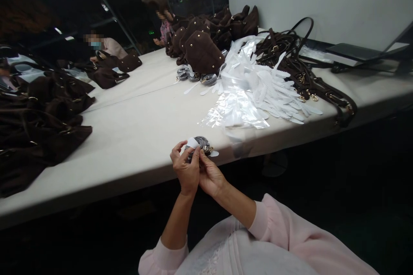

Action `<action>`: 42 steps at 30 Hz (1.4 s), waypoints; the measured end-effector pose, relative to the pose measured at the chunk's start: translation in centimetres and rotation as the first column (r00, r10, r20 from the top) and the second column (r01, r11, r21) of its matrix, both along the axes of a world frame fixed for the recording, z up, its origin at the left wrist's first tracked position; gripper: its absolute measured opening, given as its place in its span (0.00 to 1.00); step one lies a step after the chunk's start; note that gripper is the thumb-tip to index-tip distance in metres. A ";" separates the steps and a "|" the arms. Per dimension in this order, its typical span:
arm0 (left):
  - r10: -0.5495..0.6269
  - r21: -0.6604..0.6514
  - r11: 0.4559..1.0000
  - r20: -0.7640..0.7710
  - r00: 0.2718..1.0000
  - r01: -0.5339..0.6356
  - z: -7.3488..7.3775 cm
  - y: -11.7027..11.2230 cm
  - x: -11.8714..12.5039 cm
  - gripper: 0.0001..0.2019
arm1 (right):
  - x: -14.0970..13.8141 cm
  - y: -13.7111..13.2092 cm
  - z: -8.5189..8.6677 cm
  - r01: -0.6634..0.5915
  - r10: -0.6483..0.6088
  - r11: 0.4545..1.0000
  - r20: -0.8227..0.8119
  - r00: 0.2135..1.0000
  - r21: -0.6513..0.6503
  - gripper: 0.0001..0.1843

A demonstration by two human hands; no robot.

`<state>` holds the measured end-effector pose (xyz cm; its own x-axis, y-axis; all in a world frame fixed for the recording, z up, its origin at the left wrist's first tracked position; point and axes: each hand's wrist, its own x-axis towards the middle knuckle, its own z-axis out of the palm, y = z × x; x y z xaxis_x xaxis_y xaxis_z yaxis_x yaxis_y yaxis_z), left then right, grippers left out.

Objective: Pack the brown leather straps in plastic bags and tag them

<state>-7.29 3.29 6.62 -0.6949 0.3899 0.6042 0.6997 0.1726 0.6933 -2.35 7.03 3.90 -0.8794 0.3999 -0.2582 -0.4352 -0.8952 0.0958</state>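
Left hand (186, 169) and right hand (211, 176) both gripping dark coiled strap (203, 142) — centre of frame, lower half, at cream cloth-covered table's (129, 137) edge. Shiny clear plastic wrapping (237, 105) — right of centre.

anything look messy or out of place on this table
Yes, mildly: the white strips lie in a loose, jumbled heap, and the brown straps at right seem to droop at the table's near edge. Nothing odd stands out on the held coil.
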 end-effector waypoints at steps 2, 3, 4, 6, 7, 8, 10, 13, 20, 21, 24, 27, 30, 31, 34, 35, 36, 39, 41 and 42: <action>0.006 -0.040 0.999 -0.244 0.970 -0.016 0.1 -0.5 -0.2 0.05 | 0.1 0.0 -0.2 0.000 0.000 1.000 -0.009 1.000 0.018 0.13; 0.006 -0.058 0.998 -0.329 0.944 -0.026 0.0 -0.8 -0.3 0.05 | 0.2 0.0 -0.3 -0.003 0.004 1.000 -0.012 1.000 0.024 0.14; 0.006 -0.074 0.997 -0.394 0.919 -0.039 -0.1 -1.1 -0.4 0.05 | 0.2 0.0 -0.3 -0.013 0.013 1.000 -0.011 1.000 0.026 0.13; 0.010 -0.091 0.994 -0.487 0.874 -0.062 -0.5 -1.5 -0.6 0.05 | 0.3 0.0 -0.3 -0.050 0.050 0.999 -0.001 0.999 0.018 0.10; 0.003 -0.099 0.993 -0.513 0.858 -0.063 -0.8 -1.6 -0.8 0.07 | 0.4 0.0 -0.3 -0.069 0.069 0.998 0.003 0.998 0.008 0.09; -0.013 -0.106 0.993 -0.524 0.852 -0.050 -1.0 -1.6 -0.9 0.08 | 0.5 0.0 -0.2 -0.081 0.081 0.997 0.005 0.997 -0.003 0.08; -0.078 -0.109 0.994 -0.511 0.856 0.025 -1.3 -1.5 -1.2 0.10 | 0.5 0.1 -0.1 -0.083 0.083 0.996 0.001 0.997 -0.020 0.09; -0.256 -0.132 0.967 -0.435 0.864 0.220 -1.2 -1.3 -2.0 0.11 | 0.6 0.2 0.1 -0.071 0.071 0.997 0.002 0.997 -0.042 0.12; -0.531 -0.384 0.824 -0.265 0.805 0.417 0.5 -2.8 -3.8 0.18 | 0.5 0.4 -0.7 -0.025 0.019 0.997 0.074 0.997 0.075 0.16; -0.556 -0.418 0.801 -0.256 0.791 0.428 0.7 -3.0 -4.0 0.20 | 0.5 0.4 -0.8 -0.004 -0.007 0.995 0.107 0.994 0.102 0.17; -0.592 -0.478 0.765 -0.259 0.763 0.432 1.0 -3.4 -4.2 0.24 | 0.6 0.3 -0.9 0.050 -0.090 0.979 0.198 0.976 0.199 0.23; -0.560 -0.478 0.789 -0.301 0.772 0.386 0.6 -3.5 -4.0 0.23 | 0.9 0.3 -0.4 0.041 -0.135 0.951 0.290 0.948 0.306 0.25; -0.499 -0.421 0.839 -0.344 0.795 0.344 -0.2 -3.5 -3.9 0.19 | 1.4 0.4 0.3 -0.019 -0.159 0.898 0.365 0.917 0.439 0.24; -0.486 -0.402 0.850 -0.349 0.801 0.341 -0.5 -3.5 -3.9 0.18 | 1.6 0.4 0.4 -0.039 -0.170 0.868 0.371 0.913 0.495 0.24; -0.473 -0.350 0.865 -0.336 0.814 0.358 -1.0 -3.6 -3.9 0.16 | 2.3 0.7 0.9 -0.080 -0.227 0.747 0.367 0.902 0.660 0.24; -0.466 -0.328 0.872 -0.320 0.825 0.365 -1.1 -3.7 -3.9 0.16 | 2.5 0.8 1.0 -0.088 -0.246 0.708 0.361 0.899 0.701 0.24; -0.451 -0.301 0.880 -0.295 0.842 0.366 -1.0 -3.7 -3.9 0.16 | 2.8 0.9 1.2 -0.091 -0.257 0.676 0.349 0.901 0.732 0.24; -0.398 -0.228 0.904 -0.134 0.907 0.363 -0.5 -3.9 -3.8 0.15 | 3.4 1.3 1.6 -0.061 -0.242 0.621 0.266 0.933 0.781 0.26; -0.371 -0.177 0.910 0.059 0.927 0.375 0.2 -4.1 -3.6 0.16 | 3.8 1.6 1.8 -0.035 -0.221 0.605 0.210 0.953 0.796 0.26; -0.364 -0.143 0.910 0.172 0.915 0.389 0.6 -4.2 -3.4 0.17 | 3.9 1.7 1.8 -0.025 -0.218 0.597 0.192 0.957 0.802 0.25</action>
<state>-10.70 -0.88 7.23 -0.5478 0.7272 0.4137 0.6351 0.0395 0.7714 1.60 8.72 5.72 -0.7769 0.6296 0.0057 -0.4217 -0.5136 -0.7472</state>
